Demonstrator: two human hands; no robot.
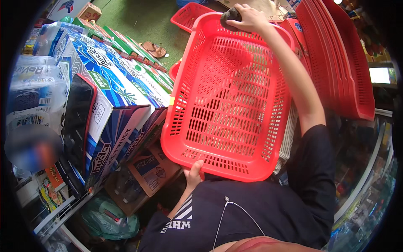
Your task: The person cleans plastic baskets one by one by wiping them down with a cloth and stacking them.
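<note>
A red plastic basket (231, 94) with a slotted base and sides is held up in front of my chest, tilted. My left hand (193, 174) grips its near rim, thumb on top. At the far rim, my right hand (247, 19) is closed around a dark grey, crumpled cloth or sponge (231, 19), which touches the basket's edge. A yellow sticker (172, 101) is on the basket's left rim. What lies directly beneath the basket is mostly hidden.
Stacked red baskets (330, 60) stand at the right, another red basket (192, 15) beyond. Drink cartons (104, 72) and wrapped bottles (37, 85) line the left. A green plastic bag (108, 217) lies lower left; a brown sandal (154, 49) is on the green floor (138, 22).
</note>
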